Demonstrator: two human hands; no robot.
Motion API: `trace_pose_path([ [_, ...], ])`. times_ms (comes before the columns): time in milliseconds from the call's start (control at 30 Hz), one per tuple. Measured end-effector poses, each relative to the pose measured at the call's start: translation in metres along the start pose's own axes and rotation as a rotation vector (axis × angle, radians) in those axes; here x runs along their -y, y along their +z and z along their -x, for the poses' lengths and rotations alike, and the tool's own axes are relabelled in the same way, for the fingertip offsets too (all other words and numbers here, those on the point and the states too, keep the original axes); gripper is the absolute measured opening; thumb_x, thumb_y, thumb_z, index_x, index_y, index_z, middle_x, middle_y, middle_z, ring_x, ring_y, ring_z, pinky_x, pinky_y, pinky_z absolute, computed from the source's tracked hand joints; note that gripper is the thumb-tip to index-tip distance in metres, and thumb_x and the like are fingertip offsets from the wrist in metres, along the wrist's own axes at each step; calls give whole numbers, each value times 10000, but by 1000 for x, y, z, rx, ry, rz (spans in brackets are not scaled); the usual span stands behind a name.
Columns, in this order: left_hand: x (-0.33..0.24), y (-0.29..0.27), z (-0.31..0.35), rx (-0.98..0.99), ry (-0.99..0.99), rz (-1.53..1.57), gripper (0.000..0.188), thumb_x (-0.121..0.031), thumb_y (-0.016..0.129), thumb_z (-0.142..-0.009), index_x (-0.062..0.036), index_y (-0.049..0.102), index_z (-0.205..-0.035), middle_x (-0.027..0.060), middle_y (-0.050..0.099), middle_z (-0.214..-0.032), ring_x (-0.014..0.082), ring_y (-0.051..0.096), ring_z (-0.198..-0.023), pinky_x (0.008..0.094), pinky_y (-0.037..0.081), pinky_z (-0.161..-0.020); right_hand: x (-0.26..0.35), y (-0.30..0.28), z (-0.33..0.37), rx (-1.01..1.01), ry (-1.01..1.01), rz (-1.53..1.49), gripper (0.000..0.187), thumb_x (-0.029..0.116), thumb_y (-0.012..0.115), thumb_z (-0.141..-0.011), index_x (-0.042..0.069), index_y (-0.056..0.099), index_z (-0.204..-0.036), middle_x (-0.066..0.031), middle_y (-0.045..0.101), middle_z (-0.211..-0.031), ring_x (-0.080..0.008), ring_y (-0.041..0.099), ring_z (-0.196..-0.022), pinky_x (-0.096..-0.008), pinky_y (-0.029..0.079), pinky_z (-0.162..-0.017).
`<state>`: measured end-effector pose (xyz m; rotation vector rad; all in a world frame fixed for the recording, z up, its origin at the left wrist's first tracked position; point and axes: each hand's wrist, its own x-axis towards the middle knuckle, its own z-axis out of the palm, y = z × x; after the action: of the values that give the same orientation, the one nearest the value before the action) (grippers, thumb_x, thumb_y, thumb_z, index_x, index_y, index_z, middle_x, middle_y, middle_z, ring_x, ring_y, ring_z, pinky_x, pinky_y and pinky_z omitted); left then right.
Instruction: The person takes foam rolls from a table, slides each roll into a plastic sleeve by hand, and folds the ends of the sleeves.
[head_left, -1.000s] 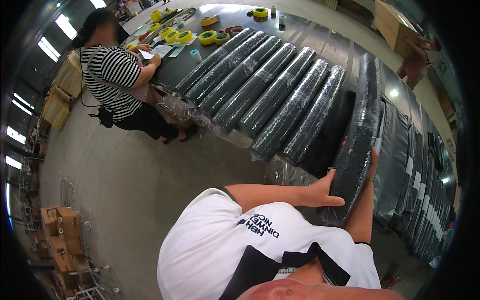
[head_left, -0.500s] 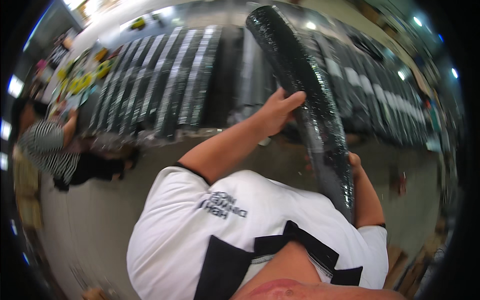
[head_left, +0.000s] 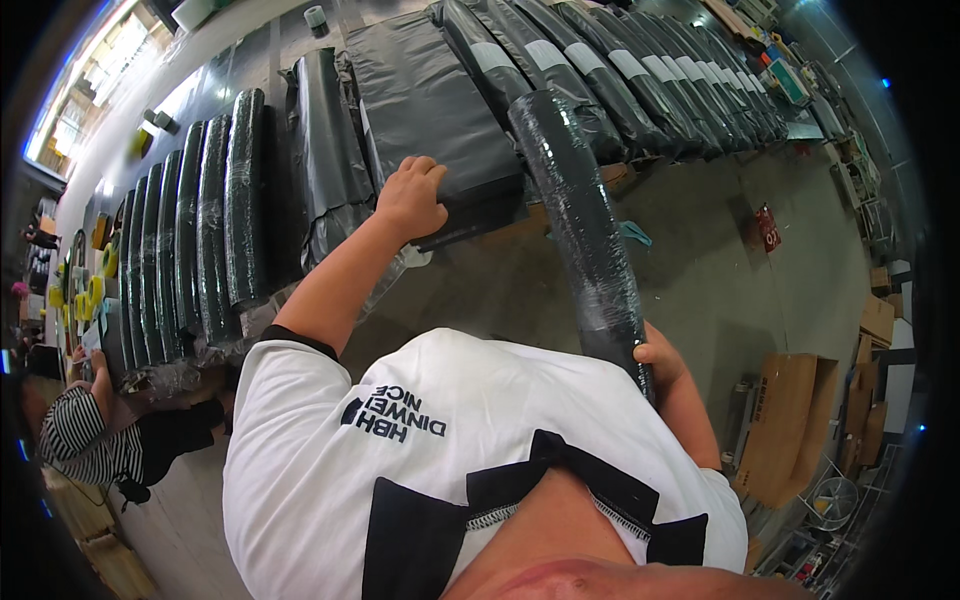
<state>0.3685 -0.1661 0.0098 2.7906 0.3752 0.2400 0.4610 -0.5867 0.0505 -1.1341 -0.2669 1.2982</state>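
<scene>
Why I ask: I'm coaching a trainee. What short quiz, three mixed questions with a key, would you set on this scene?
1. Multiple choice: which hand grips the wrapped black roll? A) left B) right C) both
2. True or false: in the picture, the row of white-banded packages lies to the left of the broad flat package.
3. Short answer: which thing does the left hand overlap in this view?

Key:
1. B: the right hand grips it near its lower end.
2. False: the row lies to the right.
3. The broad flat package; whether they touch is unclear.
</scene>
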Motion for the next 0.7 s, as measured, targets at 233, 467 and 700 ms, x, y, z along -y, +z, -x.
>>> trace_pose_path([
  [233,-7,4,-12,132,-46,-200,409,-78,640,-748,-44,597,-1154,106,565,-1146,293,523,-1169,395,503,-915,-10,-18,1,53,43,137,1012,352,839,-607,-25,373,-1422,-115,559,-1301,-194,552,-1163,-332,409,-1031],
  [467,4,8,-22,193,32,-339,232,-108,594,-819,-83,627,-1048,93,599,-1057,292,593,-1071,388,535,-821,-2,-12,-6,71,61,290,949,274,836,-651,-29,379,-1425,-103,520,-1358,-178,503,-1216,-332,374,-1059],
  [700,26,14,-19,6,164,-63,313,-118,658,-753,-83,654,-1064,87,583,-1086,289,572,-1102,391,495,-910,8,0,-11,91,57,314,908,235,817,-695,-26,365,-1439,-104,513,-1372,-176,486,-1240,-339,356,-1076],
])
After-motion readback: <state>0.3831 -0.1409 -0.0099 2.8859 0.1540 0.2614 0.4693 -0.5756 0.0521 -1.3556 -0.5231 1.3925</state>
